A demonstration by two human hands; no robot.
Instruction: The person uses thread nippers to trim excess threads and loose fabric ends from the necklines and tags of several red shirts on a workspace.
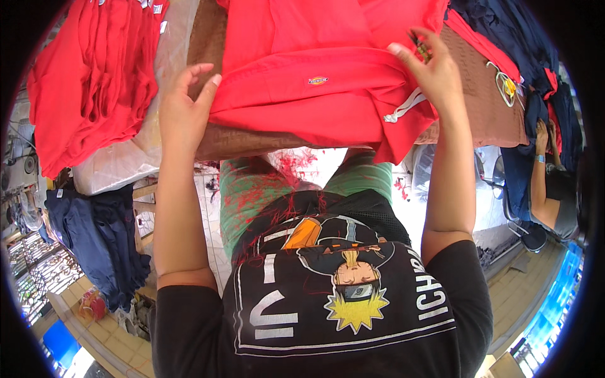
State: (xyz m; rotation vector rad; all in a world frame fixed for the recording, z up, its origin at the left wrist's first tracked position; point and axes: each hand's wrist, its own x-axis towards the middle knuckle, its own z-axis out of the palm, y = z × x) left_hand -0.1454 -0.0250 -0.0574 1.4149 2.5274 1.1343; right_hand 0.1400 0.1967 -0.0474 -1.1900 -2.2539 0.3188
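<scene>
A red garment [283,97] lies spread before me over a brown cloth-covered surface [233,142], a small oval patch on its folded band. A white drawstring [403,107] hangs out at its right side. My left hand [184,104] is at the garment's left edge, thumb and fingers apart, with nothing in it. Above the garment's right side, my right hand [441,72] is closed around small thread snips [418,45], their dark points showing past the fingers. Part of the snips is hidden by the hand.
Folded red garments [94,75] are stacked on a plastic-wrapped surface [120,157] at left, above hanging navy garments [101,233]. At right are looped cord [506,87] and navy cloth [504,31]. A co-worker's hand [541,135] touches dark cloth there. Red thread scraps [277,208] cover my lap.
</scene>
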